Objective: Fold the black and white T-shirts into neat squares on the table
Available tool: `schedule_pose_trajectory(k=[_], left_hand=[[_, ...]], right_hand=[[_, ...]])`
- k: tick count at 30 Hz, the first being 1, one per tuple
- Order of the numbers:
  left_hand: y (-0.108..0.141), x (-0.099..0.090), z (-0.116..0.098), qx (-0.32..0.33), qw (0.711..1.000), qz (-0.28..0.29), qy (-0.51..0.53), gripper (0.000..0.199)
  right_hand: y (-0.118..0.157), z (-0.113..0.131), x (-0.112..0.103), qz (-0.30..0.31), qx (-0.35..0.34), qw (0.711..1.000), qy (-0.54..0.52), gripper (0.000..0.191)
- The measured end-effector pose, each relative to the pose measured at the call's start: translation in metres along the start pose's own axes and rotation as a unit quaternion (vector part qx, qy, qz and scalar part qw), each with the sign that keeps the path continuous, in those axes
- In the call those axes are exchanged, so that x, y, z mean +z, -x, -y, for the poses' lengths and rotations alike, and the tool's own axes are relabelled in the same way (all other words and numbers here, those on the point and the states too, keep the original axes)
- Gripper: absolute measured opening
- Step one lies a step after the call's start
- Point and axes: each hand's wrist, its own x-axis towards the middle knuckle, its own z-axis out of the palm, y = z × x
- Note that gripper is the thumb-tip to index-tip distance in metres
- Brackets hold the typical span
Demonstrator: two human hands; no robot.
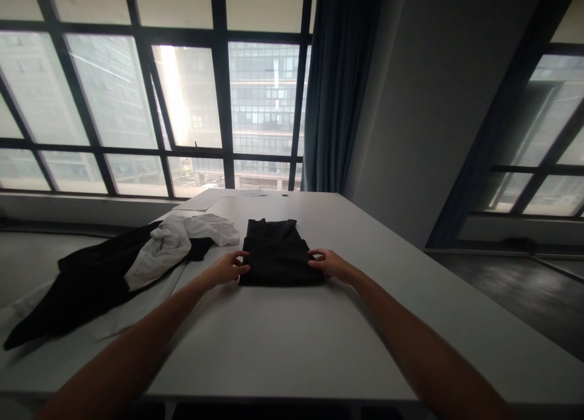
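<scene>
A black shirt (280, 259), folded into a compact rectangle, lies flat on the white table (283, 341) in front of me. What looks like its neckline faces the window. At the shirt's left edge, my left hand (228, 268) has its thumb and fingers closed on the cloth. My right hand (335, 266) grips the opposite edge in the same way, at about the same height. The fingertips under the cloth are hidden.
To the left lies a loose heap of clothes, with a white garment (166, 247) over black cloth (86, 286). Sheets of paper (201, 201) rest at the table's far left. Beyond stand a blue curtain (335, 104), a grey pillar (438, 104) and large windows (264, 98).
</scene>
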Motion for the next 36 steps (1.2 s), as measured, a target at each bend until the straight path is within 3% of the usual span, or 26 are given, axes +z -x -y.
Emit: schedule_pose_trajectory(k=[6, 13, 15, 17, 20, 22, 24, 27, 31, 33, 36], left_hand=[[0.005, -0.003, -0.01, -0.027, 0.995, 0.081, 0.043, 0.072], [0.003, -0.012, -0.002, -0.061, 0.988, 0.142, 0.019, 0.072], [0.0, -0.008, 0.002, -0.036, 0.992, 0.119, 0.018, 0.078], [-0.004, -0.004, 0.006, -0.017, 0.998, 0.059, 0.011, 0.079], [-0.01, 0.004, 0.009, -0.005, 0.999, -0.042, -0.018, 0.072], [-0.014, 0.008, 0.01, 0.019, 0.997, -0.076, -0.025, 0.069], [-0.016, 0.011, 0.01, 0.063, 0.995, -0.072, 0.012, 0.069], [-0.017, 0.009, 0.014, 0.111, 0.985, -0.002, 0.131, 0.08], [-0.018, 0.003, 0.025, 0.082, 0.975, 0.089, 0.185, 0.107], [-0.024, 0.0, 0.029, 0.051, 0.981, 0.078, 0.17, 0.109], [-0.04, -0.004, 0.025, -0.024, 0.993, 0.002, 0.118, 0.093]], right_hand=[[-0.003, 0.001, 0.009, -0.025, -0.071, 0.997, -0.009, 0.055], [-0.003, -0.002, 0.007, 0.014, -0.034, 0.999, 0.002, 0.056], [-0.003, -0.003, 0.007, 0.018, -0.04, 0.999, -0.001, 0.058], [-0.004, -0.004, 0.008, 0.022, -0.048, 0.999, 0.0, 0.059], [-0.005, -0.003, 0.01, 0.011, -0.075, 0.997, 0.02, 0.05], [-0.006, -0.003, 0.011, -0.017, -0.106, 0.993, 0.053, 0.043], [-0.008, -0.003, 0.012, -0.04, -0.133, 0.987, 0.08, 0.045], [-0.009, -0.004, 0.013, -0.014, -0.15, 0.986, 0.069, 0.059], [-0.01, -0.006, 0.012, 0.017, -0.14, 0.988, 0.061, 0.073], [-0.01, -0.008, 0.012, 0.01, -0.131, 0.989, 0.069, 0.075], [-0.014, -0.009, 0.013, -0.018, -0.136, 0.987, 0.085, 0.063]])
